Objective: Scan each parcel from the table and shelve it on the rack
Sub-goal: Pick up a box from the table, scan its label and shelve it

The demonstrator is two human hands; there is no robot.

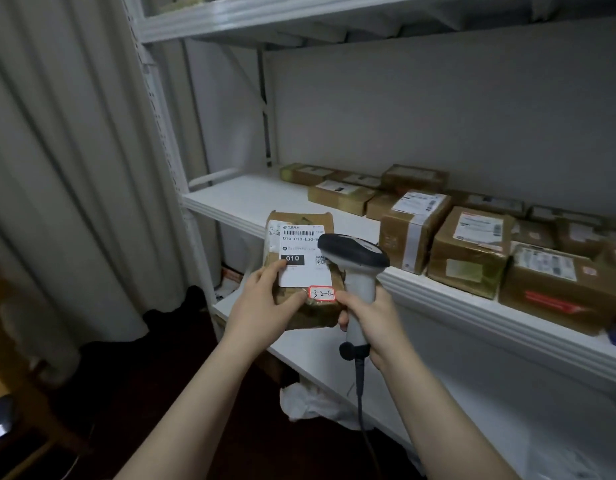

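One left hand (265, 303), fingers curled round near edge of brown tape-wrapped cardboard parcel (313, 315) with white label (299, 251), held before front edge of white metal rack (438, 292) shelf. One grey-and-white handheld barcode scanner (355, 258), head over label's right side, handle clenched in right hand (368, 317). Several brown taped cartons (469, 251) along shelf's right part.

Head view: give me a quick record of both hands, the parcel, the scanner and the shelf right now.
left hand: holds the parcel, thumb on its label
right hand: grips the scanner
parcel: brown, label up, not yet shelved
sticker: handwritten 3-2-4
scanner: head over the label's right side
shelf: white, boxes along its right part
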